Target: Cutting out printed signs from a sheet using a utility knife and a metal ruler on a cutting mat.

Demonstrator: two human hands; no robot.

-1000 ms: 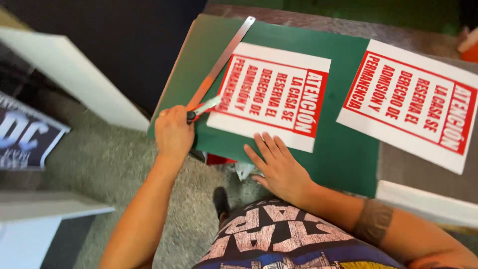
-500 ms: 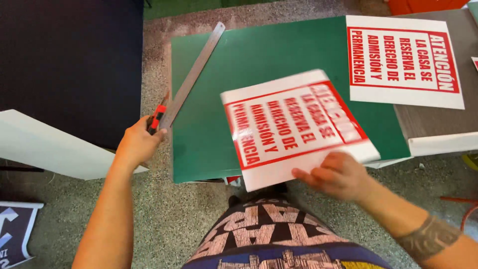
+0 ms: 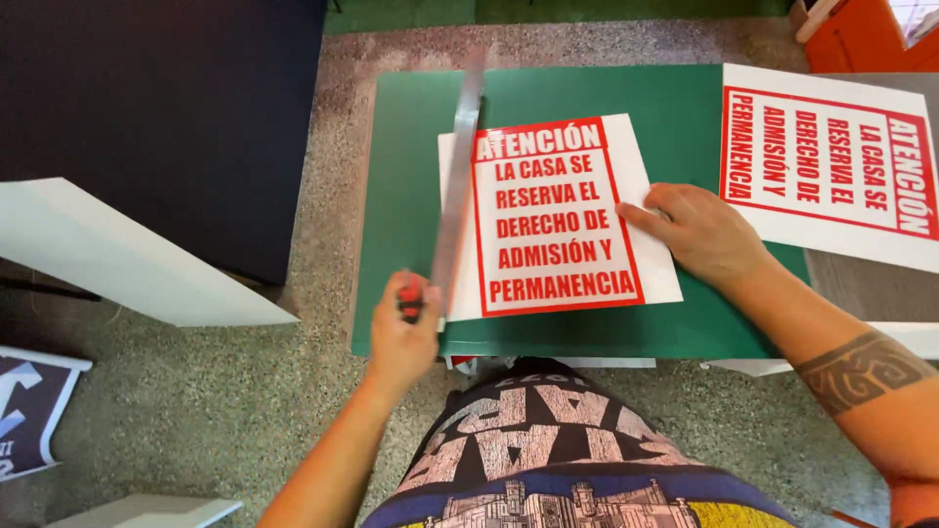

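Closest to the person, the left hand (image 3: 403, 332) sits at about 7 o'clock from the mat's centre, fingers clenched around 1 red-handled cutter (image 3: 412, 296) at the near end of 1 long metal ruler (image 3: 458, 186). It is hard to tell whether the hand also grips the ruler itself. The ruler runs away from the hand toward 12 o'clock, lying along the left edge of 1 white sign with red lettering (image 3: 558, 215).

That sign lies flat on 1 green cutting mat (image 3: 411, 196), roughly at its middle, upright toward the person. At 3 o'clock from the sign, the right hand (image 3: 699, 232) rests with fingers released and spread, fingertips pressing on the sign's right margin, holding nothing. A dark band tattoo circles that forearm.

Farther out, at about 2 o'clock, a 2nd sign (image 3: 831, 166) of the same kind lies turned sideways, partly on the mat's right edge and partly on the grey table beyond it. So 2 signs, 1 ruler, 1 cutter, 1 mat.

At 9 o'clock, off the mat, 1 white board (image 3: 117, 259) leans over the speckled floor.
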